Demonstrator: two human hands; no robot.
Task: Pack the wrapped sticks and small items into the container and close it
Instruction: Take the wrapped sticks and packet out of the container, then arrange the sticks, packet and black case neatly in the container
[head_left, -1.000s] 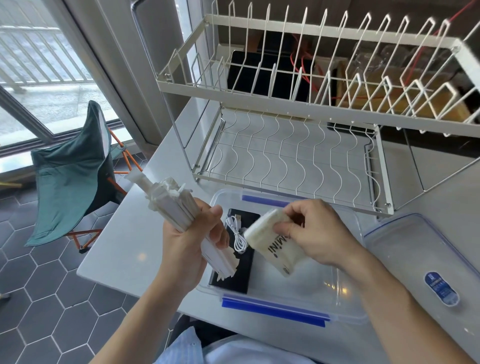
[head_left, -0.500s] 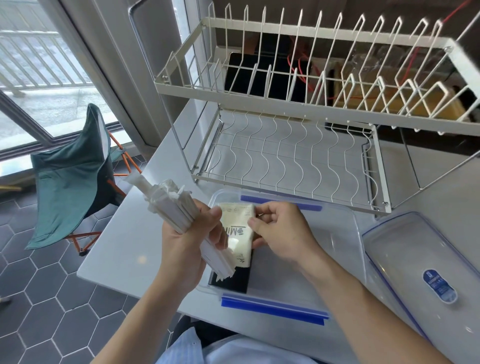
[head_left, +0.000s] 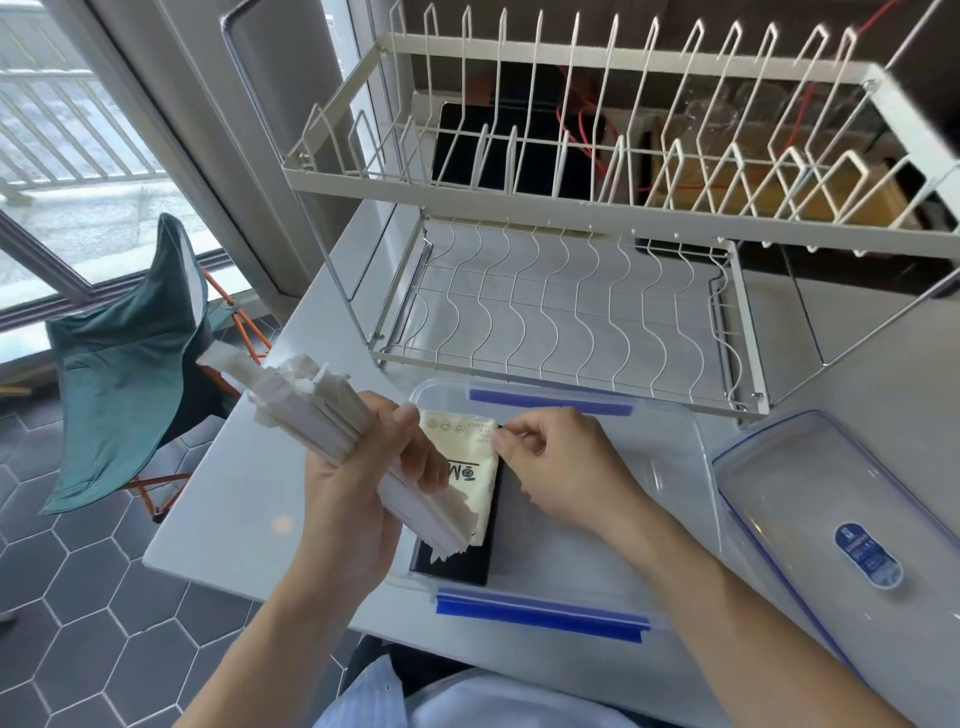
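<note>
My left hand (head_left: 358, 483) grips a thick bundle of white paper-wrapped sticks (head_left: 311, 415), held slanted over the left end of the clear container (head_left: 670, 467). A cream tissue packet (head_left: 475, 467) lies in the container's left part on top of a flat black item (head_left: 457, 564). My right hand (head_left: 561, 462) pinches the packet's right edge with thumb and fingers. The container has blue latches at front (head_left: 540, 613) and back (head_left: 550, 402). Its clear lid (head_left: 831, 519) with a blue label lies upside down to the right.
A white two-tier wire dish rack (head_left: 571, 291) stands right behind the container on the white table (head_left: 234, 499). A green folding chair (head_left: 124, 374) sits on the tiled floor to the left, beside a window.
My right hand carried the tissue packet from mid-air down into the container's left end, covering the white cable on the black item. The left hand kept the stick bundle nearly still.
</note>
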